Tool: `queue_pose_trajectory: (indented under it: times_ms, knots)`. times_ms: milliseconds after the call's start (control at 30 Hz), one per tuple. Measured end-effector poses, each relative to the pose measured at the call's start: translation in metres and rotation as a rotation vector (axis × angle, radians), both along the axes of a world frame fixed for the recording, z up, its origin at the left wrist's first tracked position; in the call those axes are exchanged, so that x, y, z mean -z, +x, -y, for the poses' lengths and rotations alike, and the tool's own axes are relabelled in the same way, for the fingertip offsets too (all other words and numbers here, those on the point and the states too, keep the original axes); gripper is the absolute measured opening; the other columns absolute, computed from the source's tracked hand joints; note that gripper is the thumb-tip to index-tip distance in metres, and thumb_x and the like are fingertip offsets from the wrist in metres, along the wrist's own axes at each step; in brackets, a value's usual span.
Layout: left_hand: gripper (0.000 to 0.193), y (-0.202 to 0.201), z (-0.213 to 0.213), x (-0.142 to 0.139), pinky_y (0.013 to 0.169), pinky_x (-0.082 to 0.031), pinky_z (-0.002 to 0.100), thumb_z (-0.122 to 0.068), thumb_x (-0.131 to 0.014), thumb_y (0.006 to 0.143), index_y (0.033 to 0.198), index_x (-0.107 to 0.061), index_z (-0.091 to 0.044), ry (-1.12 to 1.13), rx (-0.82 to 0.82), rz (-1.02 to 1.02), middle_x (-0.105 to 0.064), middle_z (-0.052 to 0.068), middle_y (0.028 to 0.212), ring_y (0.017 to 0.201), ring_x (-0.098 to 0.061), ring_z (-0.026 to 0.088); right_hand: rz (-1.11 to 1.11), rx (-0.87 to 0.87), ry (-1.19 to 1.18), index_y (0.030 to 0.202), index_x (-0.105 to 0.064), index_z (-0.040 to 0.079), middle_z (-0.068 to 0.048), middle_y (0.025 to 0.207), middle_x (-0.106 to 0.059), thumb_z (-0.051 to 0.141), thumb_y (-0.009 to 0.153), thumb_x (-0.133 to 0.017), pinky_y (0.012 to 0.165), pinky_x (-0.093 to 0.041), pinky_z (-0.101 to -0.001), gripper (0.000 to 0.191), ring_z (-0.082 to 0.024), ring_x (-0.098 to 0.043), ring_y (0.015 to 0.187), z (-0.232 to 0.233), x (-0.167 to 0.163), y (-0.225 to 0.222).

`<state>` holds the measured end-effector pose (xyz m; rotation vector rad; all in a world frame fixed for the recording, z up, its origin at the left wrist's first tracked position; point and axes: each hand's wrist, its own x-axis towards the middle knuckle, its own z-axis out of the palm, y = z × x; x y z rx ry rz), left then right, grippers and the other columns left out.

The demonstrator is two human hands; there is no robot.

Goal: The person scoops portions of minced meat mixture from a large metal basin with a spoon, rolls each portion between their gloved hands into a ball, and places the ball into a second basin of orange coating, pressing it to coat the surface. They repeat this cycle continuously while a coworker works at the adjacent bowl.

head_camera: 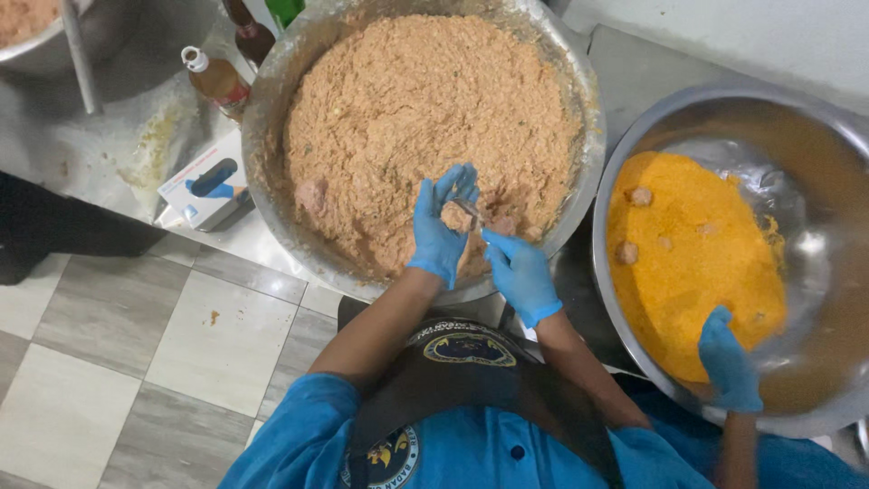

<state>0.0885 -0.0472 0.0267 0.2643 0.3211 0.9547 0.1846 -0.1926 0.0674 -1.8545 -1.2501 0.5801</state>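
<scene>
My left hand (439,226), in a blue glove, cups a small lump of pinkish minced mixture (455,217) over the near side of a big steel bowl (262,109) that is full of the same mixture. My right hand (520,274), also gloved in blue, holds a thin metal spoon (468,210) whose tip touches the lump. A formed ball (310,194) lies on the mixture to the left.
At the right, a second steel bowl (819,118) holds orange crumbs (697,272) with a few balls (641,196) on them; another person's blue-gloved hand (729,362) rests at its near rim. Bottles (217,80), a glove box (204,186) and another bowl (36,36) stand at the left. Below them is tiled floor (136,362).
</scene>
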Motion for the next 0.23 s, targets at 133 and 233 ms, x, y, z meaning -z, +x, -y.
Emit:
queue_pose_trajectory:
  times_ms: [133,233]
  knots:
    - [0.064,0.01,0.0,0.008,0.12,-0.039,0.045,-0.049,-0.034,0.11,0.141,-0.057,0.003,-0.065,-0.006,-0.074,-0.058,0.02,0.148,0.141,-0.051,0.032,-0.382,-0.016,-0.158,0.13,-0.072,0.008,-0.005,0.092,-0.076,0.016,0.099,-0.062,0.073,-0.054,-0.0283,0.034,-0.012,-0.066,0.08,-0.01,0.034,0.009]
    - [0.066,0.012,-0.003,0.012,0.117,-0.041,0.046,-0.053,-0.033,0.11,0.143,-0.056,0.0,-0.167,0.062,0.006,-0.058,0.02,0.146,0.138,-0.052,0.032,-0.636,0.028,-0.163,0.131,-0.072,0.005,-0.003,0.092,-0.073,0.016,0.099,-0.064,0.068,-0.049,-0.0276,0.036,-0.01,-0.058,0.076,-0.009,0.057,0.014]
